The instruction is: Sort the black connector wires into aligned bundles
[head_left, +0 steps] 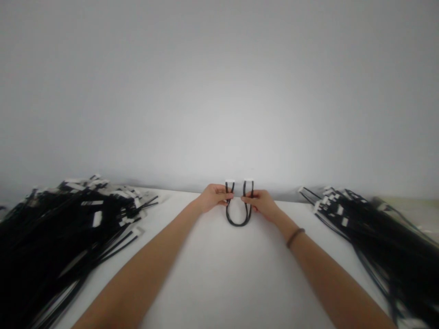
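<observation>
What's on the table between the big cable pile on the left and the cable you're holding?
Head view: only bare white table and the left hand with its forearm lie between the left pile and the held cable.

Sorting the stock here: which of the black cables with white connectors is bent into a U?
The cable held between the left hand and right hand at mid-table. Its white ends point up; the left pile and right pile lie loose.

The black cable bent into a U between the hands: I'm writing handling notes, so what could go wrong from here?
1. The short black cable with white connectors is held only by fingertips of the left hand and right hand; it might spring open.
2. The big heap of black cables on the white table could tangle.
</observation>
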The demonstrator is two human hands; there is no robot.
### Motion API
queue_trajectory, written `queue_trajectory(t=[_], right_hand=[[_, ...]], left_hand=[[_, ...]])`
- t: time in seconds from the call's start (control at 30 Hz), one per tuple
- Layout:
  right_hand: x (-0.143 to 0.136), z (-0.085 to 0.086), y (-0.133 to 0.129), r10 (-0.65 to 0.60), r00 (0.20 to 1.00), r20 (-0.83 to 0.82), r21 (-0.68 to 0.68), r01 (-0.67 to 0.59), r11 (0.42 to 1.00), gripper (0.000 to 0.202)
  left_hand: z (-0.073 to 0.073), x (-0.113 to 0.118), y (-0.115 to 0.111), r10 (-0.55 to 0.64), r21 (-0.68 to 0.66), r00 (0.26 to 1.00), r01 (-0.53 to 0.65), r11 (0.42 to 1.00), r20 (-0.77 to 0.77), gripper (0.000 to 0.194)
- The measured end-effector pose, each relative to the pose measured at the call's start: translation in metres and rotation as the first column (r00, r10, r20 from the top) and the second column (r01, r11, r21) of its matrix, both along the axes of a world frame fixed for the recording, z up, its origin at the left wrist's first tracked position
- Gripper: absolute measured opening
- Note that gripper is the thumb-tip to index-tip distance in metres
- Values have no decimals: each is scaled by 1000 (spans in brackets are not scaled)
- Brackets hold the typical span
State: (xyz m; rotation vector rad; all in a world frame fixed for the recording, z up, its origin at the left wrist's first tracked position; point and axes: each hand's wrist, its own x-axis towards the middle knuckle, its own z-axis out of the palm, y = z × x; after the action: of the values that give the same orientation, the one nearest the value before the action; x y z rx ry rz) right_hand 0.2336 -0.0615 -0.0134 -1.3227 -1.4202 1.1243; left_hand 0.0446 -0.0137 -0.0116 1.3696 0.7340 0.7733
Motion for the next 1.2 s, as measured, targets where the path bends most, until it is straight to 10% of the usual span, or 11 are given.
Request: queue_trajectory(t=[1.2], right_hand=[[0,-2,1,-8,1000,20,8,8,1000,36]], left_hand=[[-1,-2,2,-19,13,999,19,1000,-38,31]])
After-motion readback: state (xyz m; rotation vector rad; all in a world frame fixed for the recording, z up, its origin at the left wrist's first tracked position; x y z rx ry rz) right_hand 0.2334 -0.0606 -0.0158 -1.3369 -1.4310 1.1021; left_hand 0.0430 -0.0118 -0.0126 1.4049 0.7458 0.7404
